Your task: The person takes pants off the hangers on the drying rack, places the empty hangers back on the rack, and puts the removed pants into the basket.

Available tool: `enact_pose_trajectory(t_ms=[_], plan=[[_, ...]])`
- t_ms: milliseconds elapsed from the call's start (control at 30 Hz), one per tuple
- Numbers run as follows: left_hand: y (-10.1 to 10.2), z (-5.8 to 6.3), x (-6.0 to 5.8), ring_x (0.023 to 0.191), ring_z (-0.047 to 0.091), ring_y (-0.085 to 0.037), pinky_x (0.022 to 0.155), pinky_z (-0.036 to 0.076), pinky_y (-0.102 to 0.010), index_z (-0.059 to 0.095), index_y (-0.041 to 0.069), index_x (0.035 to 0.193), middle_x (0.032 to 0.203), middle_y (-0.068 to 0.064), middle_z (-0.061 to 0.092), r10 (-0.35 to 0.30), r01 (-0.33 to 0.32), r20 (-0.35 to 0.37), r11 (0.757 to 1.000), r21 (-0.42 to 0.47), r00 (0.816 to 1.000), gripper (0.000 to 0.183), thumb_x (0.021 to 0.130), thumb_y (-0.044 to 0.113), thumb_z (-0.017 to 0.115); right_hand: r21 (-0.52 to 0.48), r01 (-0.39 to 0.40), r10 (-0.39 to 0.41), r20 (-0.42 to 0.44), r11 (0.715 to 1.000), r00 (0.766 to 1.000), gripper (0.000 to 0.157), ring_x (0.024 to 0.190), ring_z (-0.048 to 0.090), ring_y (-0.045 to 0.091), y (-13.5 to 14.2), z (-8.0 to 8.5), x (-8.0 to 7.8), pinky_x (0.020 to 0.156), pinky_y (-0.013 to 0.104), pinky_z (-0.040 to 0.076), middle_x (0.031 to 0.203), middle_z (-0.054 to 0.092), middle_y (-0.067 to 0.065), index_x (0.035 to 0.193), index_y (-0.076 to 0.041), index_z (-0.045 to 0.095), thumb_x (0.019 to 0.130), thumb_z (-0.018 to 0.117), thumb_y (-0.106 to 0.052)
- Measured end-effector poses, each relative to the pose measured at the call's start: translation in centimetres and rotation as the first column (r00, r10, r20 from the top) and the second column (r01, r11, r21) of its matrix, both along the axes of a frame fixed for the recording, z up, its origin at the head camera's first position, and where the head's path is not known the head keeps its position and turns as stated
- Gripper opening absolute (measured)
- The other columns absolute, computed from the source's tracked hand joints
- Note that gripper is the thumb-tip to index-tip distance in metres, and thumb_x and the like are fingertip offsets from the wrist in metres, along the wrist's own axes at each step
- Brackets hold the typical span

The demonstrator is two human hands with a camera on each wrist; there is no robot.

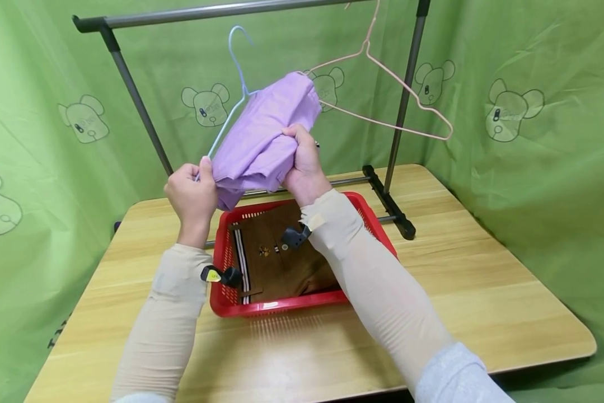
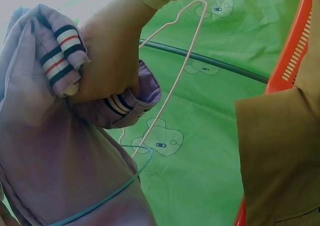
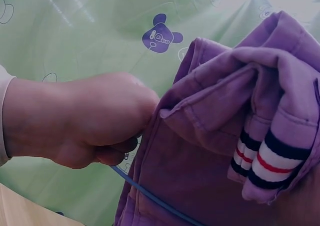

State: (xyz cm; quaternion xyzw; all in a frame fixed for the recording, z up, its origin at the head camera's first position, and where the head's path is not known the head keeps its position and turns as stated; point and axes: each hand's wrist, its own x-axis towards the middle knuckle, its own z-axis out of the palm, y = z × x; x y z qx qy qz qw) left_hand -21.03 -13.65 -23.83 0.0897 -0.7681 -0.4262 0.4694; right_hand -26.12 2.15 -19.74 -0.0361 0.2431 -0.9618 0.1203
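A light purple garment [image 1: 268, 131] with dark, white and red striped bands hangs bunched between my two hands, in front of the rack. My left hand [image 1: 192, 193] grips the lower corner of a light blue hanger [image 1: 236, 103] at the garment's edge, thumb up. Most of that hanger is hidden by the cloth. My right hand [image 1: 304, 162] holds the garment's folded right side, thumb on top. In the left wrist view, the right hand [image 2: 110, 60] clutches the cloth beside the striped bands. The left hand [image 3: 95, 121] shows curled at the blue hanger in the right wrist view.
A pink hanger [image 1: 382, 61] hangs behind at right from the metal rack [image 1: 231, 9]. Below my hands, a red basket [image 1: 281, 305] on the wooden table [image 1: 483, 280] holds a brown garment [image 1: 266, 268] with striped trim. Green curtains [image 1: 533, 168] surround the table.
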Motion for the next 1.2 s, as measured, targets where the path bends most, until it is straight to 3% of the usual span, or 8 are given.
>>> enact_pose_trajectory(t_ms=[800,1200], plan=[[-1.0,-0.8,-1.1,0.054,0.047,-0.021,0.052,0.034,-0.028,0.049,0.009,0.055,0.06,-0.014,0.058,0.027,-0.027,0.058,1.0,0.008,0.998,0.036,0.085,0.026,0.061,-0.025,0.041,-0.041,0.0,0.999,0.999,0.017,0.078,0.052,0.02,0.8,0.5,-0.1,0.076,0.028,0.042,0.088,0.053,0.006,0.095,-0.004,0.046,0.078,0.043,-0.004],[-1.5,-1.4,-1.5,0.056,0.049,-0.026,0.051,0.033,-0.029,0.048,0.009,0.054,0.06,-0.015,0.057,0.052,-0.052,0.071,0.999,-0.008,0.996,0.037,0.084,0.026,0.061,-0.058,0.022,-0.022,0.006,0.998,1.0,0.016,0.077,0.052,0.02,1.1,0.8,0.4,0.076,0.029,0.042,0.086,0.053,0.006,0.094,-0.005,0.046,0.079,0.043,-0.004]])
